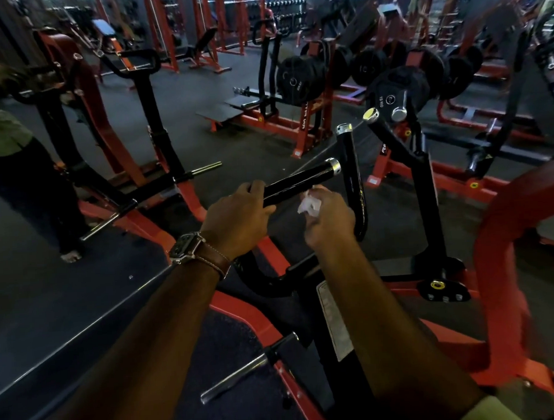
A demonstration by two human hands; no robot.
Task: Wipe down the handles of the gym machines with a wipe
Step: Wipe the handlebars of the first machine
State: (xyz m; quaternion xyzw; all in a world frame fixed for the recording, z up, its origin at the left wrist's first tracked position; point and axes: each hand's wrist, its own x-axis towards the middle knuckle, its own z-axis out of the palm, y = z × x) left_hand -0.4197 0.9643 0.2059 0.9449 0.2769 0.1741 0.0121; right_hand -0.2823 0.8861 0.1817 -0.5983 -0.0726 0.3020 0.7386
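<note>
Legibly, only "15 KG" in white on the nearest weight plate (pixel 397 89), hung on a chrome peg of the plate rack (pixel 403 174); lettering on the rack's red foot and on the pale sticker (pixel 334 321) down the machine's black column too blurred to read. Crumpled white wipe (pixel 309 205) pinched in the curled fingers of the right hand (pixel 329 219), just beside and under the black handle (pixel 300 180), contact with the bar not clear. Handle a glossy black tube with a chrome end cap, angled up to the right, dull smears along its shine. Left hand (pixel 238 216) clenched round the handle's lower end, knuckles up, brown leather-strapped watch (pixel 189 249) on the wrist. Second upright black handle (pixel 353 182) with the same chrome cap standing just right of the wipe. More black plates racked on pegs behind, red frames throughout, dark rubber floor (pixel 52 296). At far left, a person in a green top (pixel 3 131), partly cut off.
</note>
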